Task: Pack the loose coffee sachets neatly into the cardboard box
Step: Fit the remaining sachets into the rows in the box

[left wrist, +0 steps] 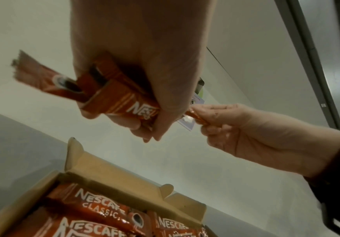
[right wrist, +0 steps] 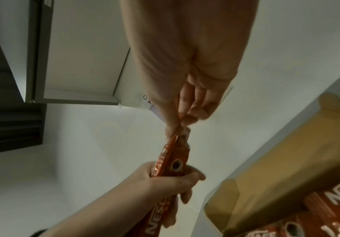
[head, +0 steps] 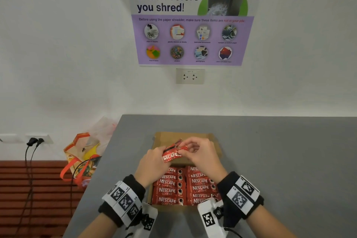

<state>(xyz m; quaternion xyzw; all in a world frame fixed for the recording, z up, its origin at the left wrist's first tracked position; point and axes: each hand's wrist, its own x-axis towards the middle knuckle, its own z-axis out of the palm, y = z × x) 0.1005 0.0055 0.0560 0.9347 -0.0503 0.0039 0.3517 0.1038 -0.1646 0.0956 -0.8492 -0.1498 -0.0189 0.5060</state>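
An open cardboard box (head: 216, 146) lies on the grey table, its near part filled with two neat columns of red Nescafe sachets (head: 170, 191). Above the box's far part, my left hand (head: 154, 162) grips a small bunch of red sachets (head: 172, 155). My right hand (head: 195, 151) pinches the end of one sachet of that bunch between thumb and fingertips. In the left wrist view the left hand (left wrist: 144, 89) holds the bunch of sachets (left wrist: 120, 102), and the right hand (left wrist: 221, 123) pinches a sachet end. The right wrist view shows the pinched sachet (right wrist: 177, 154) above the box (right wrist: 286, 176).
The grey table (head: 289, 160) stands against a white wall with a socket (head: 190, 76) and a poster (head: 191, 25). Left of the table, a colourful bag (head: 81, 158) sits on the floor, near plugged-in black cables (head: 29, 160).
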